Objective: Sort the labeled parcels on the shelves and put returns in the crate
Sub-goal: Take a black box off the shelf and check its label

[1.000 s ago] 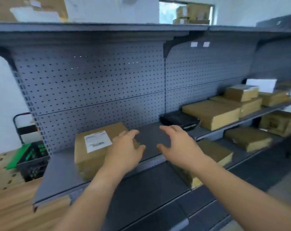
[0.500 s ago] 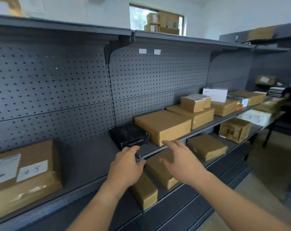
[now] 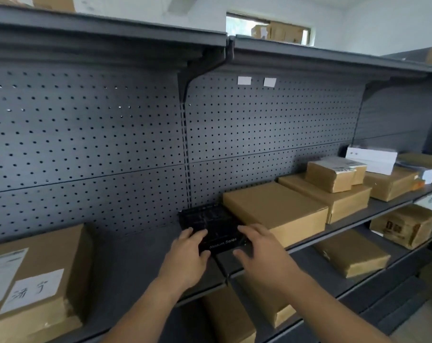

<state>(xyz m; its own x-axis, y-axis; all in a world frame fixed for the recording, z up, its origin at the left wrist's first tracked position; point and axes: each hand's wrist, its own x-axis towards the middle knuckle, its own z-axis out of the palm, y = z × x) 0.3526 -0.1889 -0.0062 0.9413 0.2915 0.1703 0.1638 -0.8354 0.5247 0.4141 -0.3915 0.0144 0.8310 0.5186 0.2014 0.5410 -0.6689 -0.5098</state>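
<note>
A grey metal shelf backed by dark pegboard carries the black box at its middle, touching a flat cardboard parcel on its right. The left hand grips the box's left front corner, fingers on top and thumb on the front. The right hand is spread open at the box's right end. A labelled parcel with 2 white stickers sits far left. A small window sits in the white wall above.
</note>
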